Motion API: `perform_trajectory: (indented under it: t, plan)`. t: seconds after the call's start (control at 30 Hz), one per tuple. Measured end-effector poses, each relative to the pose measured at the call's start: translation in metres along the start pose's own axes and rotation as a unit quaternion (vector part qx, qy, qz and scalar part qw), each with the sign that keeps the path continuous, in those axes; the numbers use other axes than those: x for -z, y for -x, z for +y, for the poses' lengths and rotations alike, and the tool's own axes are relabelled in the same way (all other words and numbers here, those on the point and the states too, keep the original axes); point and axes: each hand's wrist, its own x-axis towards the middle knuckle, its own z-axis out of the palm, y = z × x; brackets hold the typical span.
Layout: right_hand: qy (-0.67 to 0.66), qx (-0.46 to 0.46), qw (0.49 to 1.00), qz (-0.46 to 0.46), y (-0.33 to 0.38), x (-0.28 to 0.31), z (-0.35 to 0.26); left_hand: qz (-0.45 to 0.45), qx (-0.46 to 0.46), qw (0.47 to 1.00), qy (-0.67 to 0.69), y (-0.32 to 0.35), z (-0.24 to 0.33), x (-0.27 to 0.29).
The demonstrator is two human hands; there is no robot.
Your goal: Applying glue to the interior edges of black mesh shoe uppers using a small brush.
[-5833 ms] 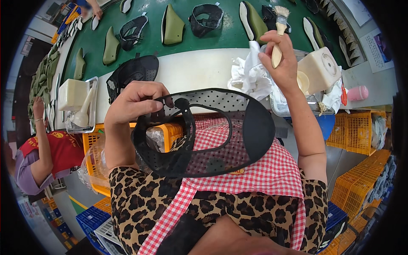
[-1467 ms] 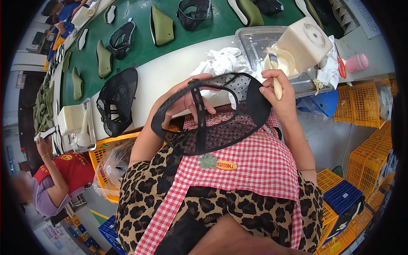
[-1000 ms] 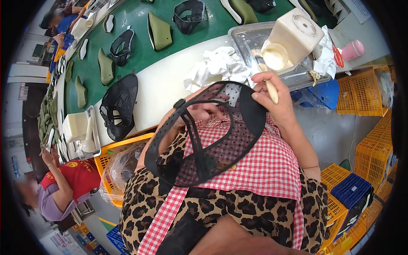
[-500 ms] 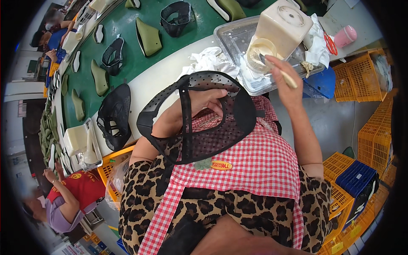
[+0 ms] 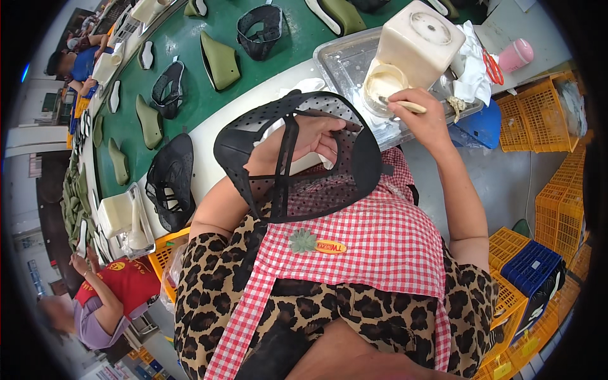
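My left hand (image 5: pixel 308 139) reaches inside a black dotted-mesh shoe upper (image 5: pixel 365 171) and holds it up before the apron, fingers curled at its opening edge. The upper's smooth black end points right. In my right hand (image 5: pixel 432 121) is a small brush (image 5: pixel 414 107) with a pale handle, gripped between thumb and fingers. The brush's tip is at the near rim of a round tub of cream-coloured paste (image 5: pixel 387 81). That tub joins a large whitish plastic container (image 5: pixel 405 47), and both stand in a clear plastic tray (image 5: pixel 339 60).
A green conveyor belt (image 5: pixel 183 44) carries olive shoe lasts (image 5: pixel 218 60) and black uppers (image 5: pixel 259 31). Another black upper (image 5: pixel 171 183) lies left on the white ledge. Red scissors (image 5: pixel 492 66) and a pink bottle (image 5: pixel 516 56) sit right. Orange crates (image 5: pixel 532 120) stand right. Co-workers (image 5: pixel 104 291) are left.
The upper has risen and tilted, covering more of the white cloth behind it. My right hand has turned the brush flatter, its tip shifting down to the tub's near rim.
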Motion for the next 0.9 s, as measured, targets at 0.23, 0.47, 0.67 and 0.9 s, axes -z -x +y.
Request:
perform_trajectory:
  t: [0.23, 0.47, 0.67, 0.9]
  plan:
    - [-0.262, -0.126, 0.956, 0.03, 0.009, 0.021, -0.036, 0.055, 0.048, 0.997, 0.002, -0.023, 0.002, 0.005]
    - [-0.186, 0.032, 0.981, 0.052, -0.005, 0.031, -0.057, 0.031, 0.041, 0.996, -0.072, -0.029, 0.009, -0.009]
    - [-0.198, -0.011, 0.979, 0.046, 0.018, 0.014, -0.035, 0.062, 0.02, 0.991, -0.117, -0.022, 0.015, -0.007]
    - [-0.239, -0.141, 0.961, 0.022, 0.058, 0.006, -0.024, 0.079, -0.049, 0.991, -0.101, -0.008, 0.025, -0.006]
